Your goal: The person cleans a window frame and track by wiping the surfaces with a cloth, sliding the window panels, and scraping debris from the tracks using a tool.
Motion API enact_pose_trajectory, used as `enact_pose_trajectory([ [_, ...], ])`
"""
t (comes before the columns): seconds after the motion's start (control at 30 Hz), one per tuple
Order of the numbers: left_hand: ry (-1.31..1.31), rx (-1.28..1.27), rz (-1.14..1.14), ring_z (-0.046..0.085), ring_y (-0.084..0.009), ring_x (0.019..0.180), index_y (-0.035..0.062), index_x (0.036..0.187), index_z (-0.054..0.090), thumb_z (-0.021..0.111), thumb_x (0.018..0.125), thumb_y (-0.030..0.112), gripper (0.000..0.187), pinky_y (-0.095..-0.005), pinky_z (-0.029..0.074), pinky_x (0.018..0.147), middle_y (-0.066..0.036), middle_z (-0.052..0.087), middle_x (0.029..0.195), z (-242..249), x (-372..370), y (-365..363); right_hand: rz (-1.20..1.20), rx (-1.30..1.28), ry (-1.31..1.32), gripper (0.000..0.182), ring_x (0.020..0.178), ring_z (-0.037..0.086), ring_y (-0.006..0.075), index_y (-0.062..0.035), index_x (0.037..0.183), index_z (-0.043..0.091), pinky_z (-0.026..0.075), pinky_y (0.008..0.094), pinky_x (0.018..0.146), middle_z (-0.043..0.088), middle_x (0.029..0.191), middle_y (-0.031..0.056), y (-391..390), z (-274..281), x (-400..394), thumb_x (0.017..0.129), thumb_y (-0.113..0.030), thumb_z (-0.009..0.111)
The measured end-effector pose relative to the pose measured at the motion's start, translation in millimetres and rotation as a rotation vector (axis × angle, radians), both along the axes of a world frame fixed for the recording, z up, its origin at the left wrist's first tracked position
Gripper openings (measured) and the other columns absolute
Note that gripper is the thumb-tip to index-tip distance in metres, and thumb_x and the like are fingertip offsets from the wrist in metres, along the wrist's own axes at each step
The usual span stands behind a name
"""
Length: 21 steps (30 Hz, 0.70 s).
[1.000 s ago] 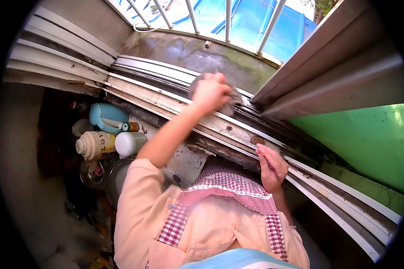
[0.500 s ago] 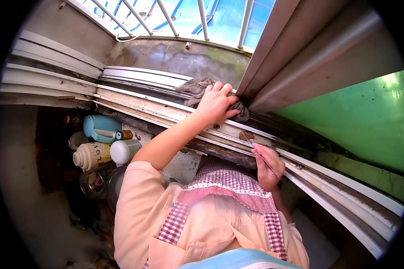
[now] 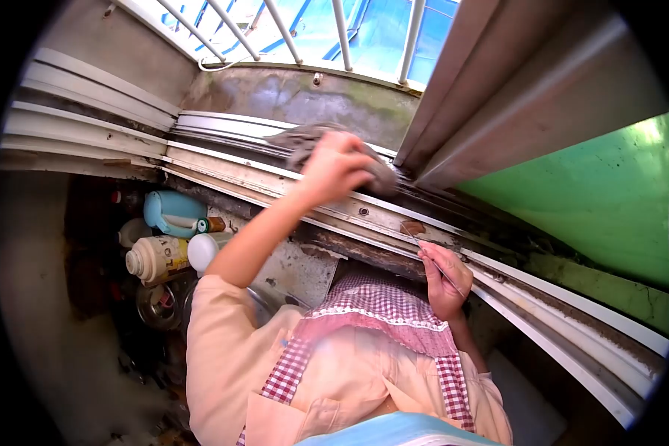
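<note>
My left hand (image 3: 337, 168), smeared by motion, grips a crumpled grey-brown rag (image 3: 299, 141) over the window's sliding track (image 3: 238, 172). Part of the rag hangs out past the fingers on both sides. Near the track's inner edge, my right hand (image 3: 446, 276) pinches a thin metal rod (image 3: 411, 232). Its tip points up and left, close to a brown patch (image 3: 412, 229) on the dirty sill.
White bars (image 3: 342, 33) stand beyond a stained outer ledge (image 3: 297, 97). A brown window frame (image 3: 490, 89) and green pane (image 3: 587, 193) rise at right. Below left sit a blue container (image 3: 172, 212), a cream bottle (image 3: 156, 256) and a white-lidded jar (image 3: 204, 251).
My left hand has shifted left along the track with the rag, which now looks blurred. My right hand stays nearly in place with the rod.
</note>
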<state>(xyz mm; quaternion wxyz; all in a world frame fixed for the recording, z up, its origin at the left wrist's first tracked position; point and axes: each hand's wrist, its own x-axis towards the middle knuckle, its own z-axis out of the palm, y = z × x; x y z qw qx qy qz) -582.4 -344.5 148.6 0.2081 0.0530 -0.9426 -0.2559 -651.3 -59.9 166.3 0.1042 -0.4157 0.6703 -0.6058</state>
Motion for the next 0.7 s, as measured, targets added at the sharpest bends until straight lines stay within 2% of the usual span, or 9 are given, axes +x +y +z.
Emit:
enact_pose_trajectory([
  [0.03,-0.053,-0.020,-0.096,0.049,-0.0281,0.099,0.0153,0.086,0.070,0.074,0.071,0.027,0.020,-0.0410,0.039,0.088,-0.006,0.056,0.096,-19.5,-9.5,17.2,0.005,0.006,-0.010,0.018,0.087,0.067,0.0248,0.0041,0.098,0.065,0.053,0.0291,0.078,0.068,0.096,0.0183,-2.7,-1.0,0.9,0.081,0.007,0.065],
  [0.07,-0.064,-0.199,0.026,0.050,-0.0267,0.102,0.0144,0.092,0.070,0.074,0.071,0.028,0.025,-0.0415,0.039,0.089,-0.006,0.056,0.100,-20.2,-15.0,38.1,0.017,0.010,-0.015,0.017,0.087,0.067,0.0246,0.0041,0.098,0.065,0.053,0.0291,0.078,0.068,0.096,0.0182,-6.6,-1.6,2.3,0.081,0.007,0.066],
  [0.13,-0.077,-0.192,0.004,0.050,-0.0262,0.101,0.0140,0.092,0.070,0.074,0.072,0.031,0.026,-0.0413,0.039,0.089,-0.005,0.055,0.101,-20.4,-15.7,31.5,0.034,0.018,-0.023,0.017,0.087,0.067,0.0244,0.0042,0.097,0.065,0.053,0.0293,0.079,0.068,0.096,0.0179,-13.6,-0.3,4.9,0.081,0.007,0.066],
  [0.23,-0.152,-0.302,0.039,0.049,-0.0256,0.102,0.0163,0.088,0.069,0.071,0.075,0.036,0.024,-0.0397,0.039,0.087,-0.004,0.054,0.103,-24.9,12.4,-10.0,0.068,-0.003,0.000,0.016,0.087,0.067,0.0245,0.0045,0.096,0.065,0.053,0.0297,0.079,0.068,0.096,0.0176,-17.9,4.3,5.4,0.080,0.007,0.066],
  [0.33,-0.252,-0.303,0.120,0.049,-0.0274,0.100,0.0125,0.086,0.069,0.071,0.077,0.033,0.022,-0.0394,0.041,0.086,-0.006,0.055,0.100,-14.0,45.9,-61.5,-0.070,0.026,0.034,0.014,0.086,0.067,0.0248,0.0052,0.095,0.065,0.052,0.0294,0.077,0.068,0.095,0.0169,-25.6,9.2,1.4,0.081,0.006,0.066],
  [0.4,-0.191,-0.282,0.220,0.050,-0.0290,0.096,0.0093,0.087,0.068,0.070,0.080,0.026,0.018,-0.0379,0.042,0.086,-0.009,0.055,0.096,-9.2,62.9,-78.7,-0.127,0.047,0.091,0.010,0.082,0.066,0.0236,0.0049,0.093,0.064,0.052,0.0278,0.072,0.067,0.093,0.0150,-34.3,1.4,-10.1,0.083,0.003,0.064],
  [0.53,0.048,-0.235,0.551,0.048,-0.0311,0.097,0.0057,0.094,0.067,0.069,0.081,0.019,0.019,-0.0394,0.040,0.086,-0.011,0.054,0.100,-29.9,74.7,-85.9,-0.232,0.143,-0.076,0.008,0.080,0.066,0.0204,0.0032,0.089,0.062,0.052,0.0273,0.072,0.067,0.092,0.0138,-48.3,-24.2,-19.1,0.083,0.001,0.066],
  [0.67,0.096,-0.262,0.622,0.048,-0.0299,0.099,0.0066,0.095,0.068,0.069,0.081,0.020,0.020,-0.0396,0.040,0.087,-0.010,0.054,0.102,-42.6,70.5,-77.7,-0.220,0.158,-0.068,0.008,0.081,0.065,0.0166,0.0032,0.088,0.062,0.052,0.0259,0.073,0.068,0.089,0.0119,-52.2,-35.3,-31.3,0.083,0.000,0.066],
  [0.7,0.109,-0.252,0.625,0.048,-0.0292,0.099,0.0072,0.095,0.068,0.069,0.080,0.021,0.020,-0.0404,0.040,0.086,-0.009,0.054,0.101,-41.9,69.7,-78.3,-0.180,0.144,-0.180,0.007,0.081,0.065,0.0135,0.0028,0.089,0.063,0.051,0.0243,0.075,0.069,0.089,0.0098,-55.6,-32.9,-32.8,0.083,0.002,0.066],
])
